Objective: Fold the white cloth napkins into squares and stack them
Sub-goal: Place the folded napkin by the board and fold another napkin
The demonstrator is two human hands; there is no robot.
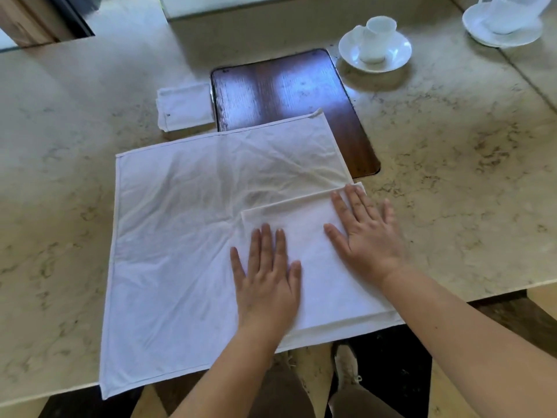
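A large white cloth napkin lies spread flat on the marble counter, its near edge hanging slightly over the front. On its right part rests a folded white napkin, roughly square. My left hand presses flat on the folded napkin's left side, fingers apart. My right hand lies flat on its right edge, fingers spread. Farther back on the left sits a small folded napkin square.
A dark wooden inset panel lies in the counter behind the spread napkin. A white cup on a saucer stands behind it, another cup and saucer at the far right corner. The counter's front edge is close to me.
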